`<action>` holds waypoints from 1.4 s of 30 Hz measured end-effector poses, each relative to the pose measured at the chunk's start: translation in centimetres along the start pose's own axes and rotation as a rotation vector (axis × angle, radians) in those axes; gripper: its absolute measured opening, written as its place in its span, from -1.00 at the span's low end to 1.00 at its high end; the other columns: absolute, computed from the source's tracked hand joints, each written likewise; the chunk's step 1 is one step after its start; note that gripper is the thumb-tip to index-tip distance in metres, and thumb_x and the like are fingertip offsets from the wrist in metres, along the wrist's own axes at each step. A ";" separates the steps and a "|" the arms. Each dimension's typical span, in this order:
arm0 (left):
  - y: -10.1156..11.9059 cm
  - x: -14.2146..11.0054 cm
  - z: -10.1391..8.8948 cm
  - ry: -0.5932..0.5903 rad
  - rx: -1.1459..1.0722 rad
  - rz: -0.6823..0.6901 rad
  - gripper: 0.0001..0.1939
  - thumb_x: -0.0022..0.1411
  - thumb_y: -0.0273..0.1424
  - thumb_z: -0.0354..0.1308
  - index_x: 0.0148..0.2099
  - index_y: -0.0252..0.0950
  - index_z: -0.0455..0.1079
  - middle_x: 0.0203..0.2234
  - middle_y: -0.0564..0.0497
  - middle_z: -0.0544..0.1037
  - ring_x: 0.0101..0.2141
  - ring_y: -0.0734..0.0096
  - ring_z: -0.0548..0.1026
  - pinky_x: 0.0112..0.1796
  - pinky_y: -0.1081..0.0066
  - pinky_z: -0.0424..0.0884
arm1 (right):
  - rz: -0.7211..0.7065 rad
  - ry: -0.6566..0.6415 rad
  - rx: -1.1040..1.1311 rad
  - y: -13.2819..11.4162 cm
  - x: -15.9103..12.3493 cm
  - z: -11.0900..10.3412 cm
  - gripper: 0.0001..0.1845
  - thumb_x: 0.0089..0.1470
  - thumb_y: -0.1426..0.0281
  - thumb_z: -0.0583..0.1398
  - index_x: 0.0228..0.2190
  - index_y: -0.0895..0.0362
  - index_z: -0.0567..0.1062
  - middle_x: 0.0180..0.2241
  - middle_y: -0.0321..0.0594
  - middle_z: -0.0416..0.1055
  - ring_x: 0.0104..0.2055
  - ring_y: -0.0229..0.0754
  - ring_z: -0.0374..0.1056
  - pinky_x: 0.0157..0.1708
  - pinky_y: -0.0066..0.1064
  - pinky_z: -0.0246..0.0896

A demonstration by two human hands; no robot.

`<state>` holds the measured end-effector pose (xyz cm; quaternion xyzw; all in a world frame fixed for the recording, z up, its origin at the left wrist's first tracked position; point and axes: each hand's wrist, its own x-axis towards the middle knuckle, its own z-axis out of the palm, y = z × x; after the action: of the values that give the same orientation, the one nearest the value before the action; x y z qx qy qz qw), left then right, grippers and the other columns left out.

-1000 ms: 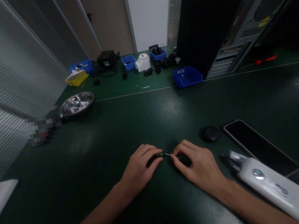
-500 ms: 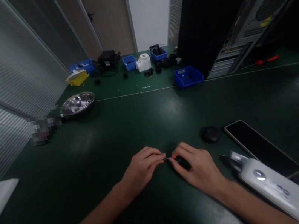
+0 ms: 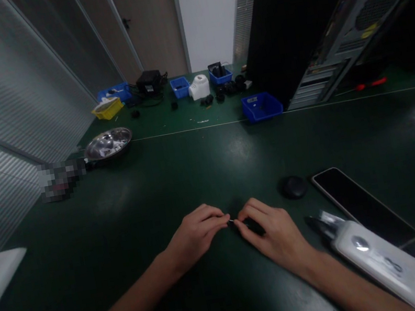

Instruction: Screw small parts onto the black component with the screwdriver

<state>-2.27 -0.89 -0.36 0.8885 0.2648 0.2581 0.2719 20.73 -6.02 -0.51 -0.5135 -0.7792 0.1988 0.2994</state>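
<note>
Just above the green tabletop (image 3: 179, 176), my left hand (image 3: 199, 228) is closed in a pinch, thumb against fingers. My right hand (image 3: 269, 225) is closed too, its fingertips a short gap from the left ones. Across that gap runs a thin, pale, stick-like piece (image 3: 231, 220), pinched at both ends. It is too small to tell its kind. Under the curled fingers of my right hand lies a dark area; whether it is an object or shadow I cannot tell. A black rounded object (image 3: 293, 187) lies beyond my right hand.
On the right lie a phone (image 3: 363, 206) and a long white device (image 3: 400, 261). A steel bowl (image 3: 127, 139) with white scraps stands back left. A blue bin (image 3: 262, 106) sits before a tall black computer case (image 3: 276, 22). A white object (image 3: 0, 280) lies at left.
Both hands stay almost in place, still pinching. The dark shape beneath my right fingers shows less distinctly than before.
</note>
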 end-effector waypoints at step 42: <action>1.4 1.1 -0.4 -0.203 0.269 -0.002 -0.69 0.44 -0.48 0.03 0.18 -0.26 0.37 0.14 -0.10 0.48 0.14 0.15 0.39 0.12 0.05 0.37 | 0.006 0.150 -0.167 -3.5 0.5 -2.4 -0.85 0.35 0.33 0.13 -0.10 0.03 0.48 -0.22 -0.28 0.52 -0.30 -0.25 0.49 -0.39 -0.41 0.27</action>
<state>-1.25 -1.08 1.19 0.9380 0.2692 0.1289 0.1761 19.81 -6.93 3.51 -0.5526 -0.7668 0.0950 0.3126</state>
